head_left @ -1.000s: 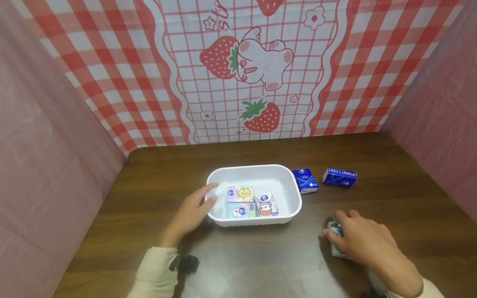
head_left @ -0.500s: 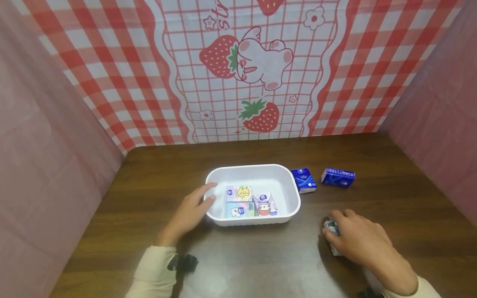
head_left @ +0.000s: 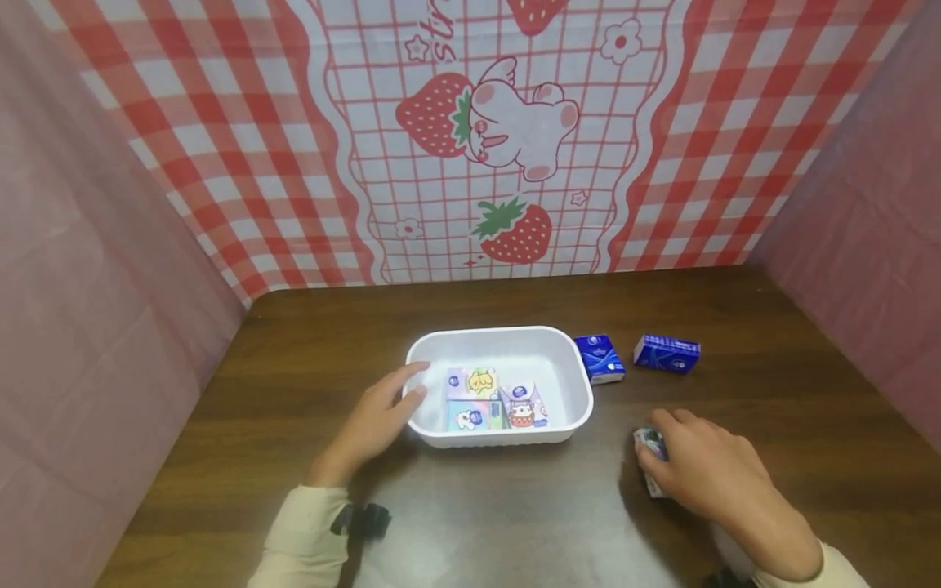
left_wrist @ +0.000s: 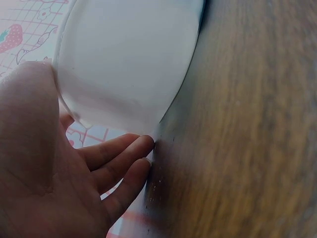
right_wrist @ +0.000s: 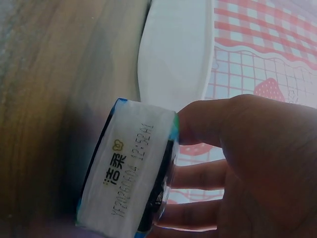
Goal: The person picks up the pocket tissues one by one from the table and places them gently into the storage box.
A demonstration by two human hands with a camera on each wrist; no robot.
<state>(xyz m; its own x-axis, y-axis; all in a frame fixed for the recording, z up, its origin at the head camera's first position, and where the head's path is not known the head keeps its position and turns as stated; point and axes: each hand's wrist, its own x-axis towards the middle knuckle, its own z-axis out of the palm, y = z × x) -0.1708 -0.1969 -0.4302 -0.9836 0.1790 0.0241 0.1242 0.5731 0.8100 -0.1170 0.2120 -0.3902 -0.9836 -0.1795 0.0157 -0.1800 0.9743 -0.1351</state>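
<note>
A white plastic tray [head_left: 507, 438] stands on the table with several cartoon-printed tissue packs [head_left: 481, 382] inside. My left hand [head_left: 375, 414] rests at its left end, thumb and index fingertip reaching over the rim. In the left wrist view the other fingers [left_wrist: 121, 168] lie relaxed outside the tray wall. To the right of the tray, my right hand [head_left: 716, 464] pinches a small tissue pack [right_wrist: 129, 168] between thumb and fingers, close over the tabletop. Its white side with black print faces the right wrist camera; from the head view the hand covers part of it.
A blue tissue pack [head_left: 601, 358] lies flat against the tray's right end. Another blue tissue pack [head_left: 667, 353] sits on its edge farther right. A strawberry-printed cloth [head_left: 485, 237] hangs behind the brown wooden table [head_left: 331, 327], with pink cloth [head_left: 95, 286] at the sides.
My right hand has shifted slightly left with the tissue pack it holds. The left hand, the tray and the blue packs stay in place.
</note>
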